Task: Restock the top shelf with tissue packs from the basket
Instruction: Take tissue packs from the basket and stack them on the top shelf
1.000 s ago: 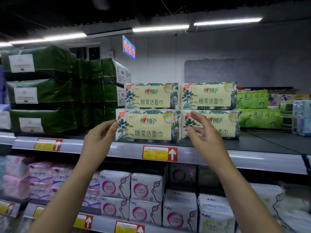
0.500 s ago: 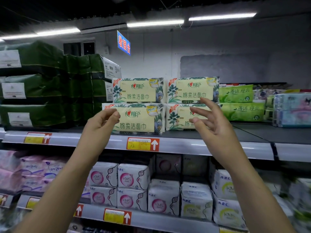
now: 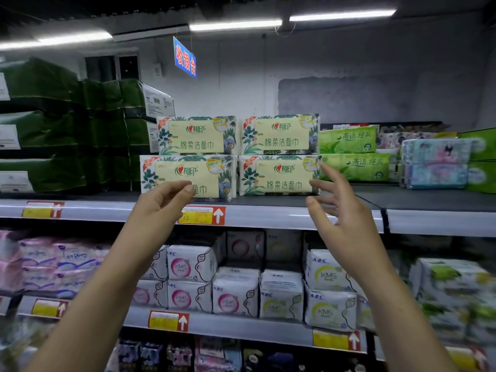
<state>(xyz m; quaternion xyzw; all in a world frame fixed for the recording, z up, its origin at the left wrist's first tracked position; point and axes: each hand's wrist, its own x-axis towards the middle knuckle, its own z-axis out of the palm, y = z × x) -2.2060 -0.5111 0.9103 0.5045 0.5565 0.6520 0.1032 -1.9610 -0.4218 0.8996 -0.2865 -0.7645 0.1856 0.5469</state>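
Several yellow-green tissue packs with leaf prints stand in two stacked rows on the top shelf (image 3: 268, 214). The lower left pack (image 3: 185, 173) and lower right pack (image 3: 279, 175) sit at the shelf's front, with two more packs (image 3: 198, 135) on top. My left hand (image 3: 161, 208) is raised in front of the lower left pack, fingers loosely curled, holding nothing. My right hand (image 3: 338, 208) hovers with spread fingers near the right end of the lower right pack, apart from it. The basket is out of view.
Dark green wrapped bundles (image 3: 67, 135) fill the shelf's left side. Light green tissue packs (image 3: 351, 154) and pastel packs (image 3: 434, 162) stand to the right. Lower shelves hold white and pink pad packs (image 3: 236, 288). A blue sign (image 3: 185, 57) hangs above.
Both hands have drawn back from the lower packs and dropped a little. The view has shifted, so the shelf sits further left and the packs stay in place.
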